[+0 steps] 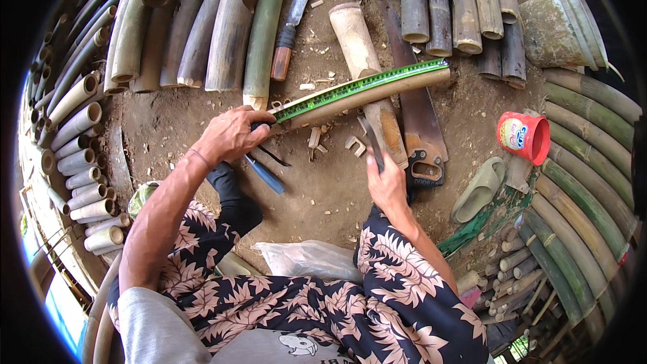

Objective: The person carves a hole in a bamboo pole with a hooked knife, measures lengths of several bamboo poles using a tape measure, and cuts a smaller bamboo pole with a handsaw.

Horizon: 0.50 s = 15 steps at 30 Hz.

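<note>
My left hand is closed over the left end of a cut bamboo piece, its fingers pressing the end of a green ruler laid along the top. The bamboo piece lies across a thicker pale bamboo section on the ground. Just below it, my right hand grips a narrow dark blade, its tip close to the bamboo's lower side. The blade's grip end is hidden in my fingers. A handsaw lies right beside the thick section.
A machete lies beyond my left hand, a blue-handled tool below it. Bamboo poles surround the dirt floor. At right are a red tub, a green clog and a bucket. A plastic bag lies near my legs.
</note>
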Tool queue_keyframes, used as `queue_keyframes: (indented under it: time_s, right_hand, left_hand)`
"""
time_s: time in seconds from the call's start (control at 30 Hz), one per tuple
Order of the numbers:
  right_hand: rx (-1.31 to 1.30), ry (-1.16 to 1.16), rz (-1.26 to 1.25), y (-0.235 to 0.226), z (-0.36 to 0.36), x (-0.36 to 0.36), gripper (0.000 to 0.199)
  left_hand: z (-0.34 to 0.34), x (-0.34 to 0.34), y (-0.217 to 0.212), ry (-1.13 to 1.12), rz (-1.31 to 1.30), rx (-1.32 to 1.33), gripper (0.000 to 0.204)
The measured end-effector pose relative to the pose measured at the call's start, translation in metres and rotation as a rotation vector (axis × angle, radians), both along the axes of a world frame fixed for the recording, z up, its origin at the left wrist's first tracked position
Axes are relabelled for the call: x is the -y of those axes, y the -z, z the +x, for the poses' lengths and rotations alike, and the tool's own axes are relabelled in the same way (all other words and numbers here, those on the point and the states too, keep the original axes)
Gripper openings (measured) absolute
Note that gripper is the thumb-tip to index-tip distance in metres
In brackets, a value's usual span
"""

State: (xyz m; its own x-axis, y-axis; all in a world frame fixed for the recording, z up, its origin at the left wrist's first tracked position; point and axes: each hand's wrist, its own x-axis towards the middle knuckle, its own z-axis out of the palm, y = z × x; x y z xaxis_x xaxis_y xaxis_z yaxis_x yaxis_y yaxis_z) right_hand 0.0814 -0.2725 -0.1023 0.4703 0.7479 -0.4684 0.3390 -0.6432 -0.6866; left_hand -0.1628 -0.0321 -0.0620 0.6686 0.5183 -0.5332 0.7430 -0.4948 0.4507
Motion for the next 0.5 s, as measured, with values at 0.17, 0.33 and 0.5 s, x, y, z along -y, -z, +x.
queue_keyframes:
  time_s: [0.17,0.33,0.5]
  right_hand:
    - [0.243,0.223,0.158,-0.021,0.028,0.080,0.044]
    - [0.540,0.213,-0.230,0.019,0.080,0.168,0.070]
    - [0.702,0.166,-0.263,0.054,0.087,0.206,0.076]
  left_hand:
    - [-0.009,-0.002,0.007,-0.226,-0.019,0.024,0.045]
    - [0.005,-0.013,-0.005,-0.427,0.132,0.359,0.044]
    - [0.003,-0.015,-0.005,-0.488,0.340,0.095,0.039]
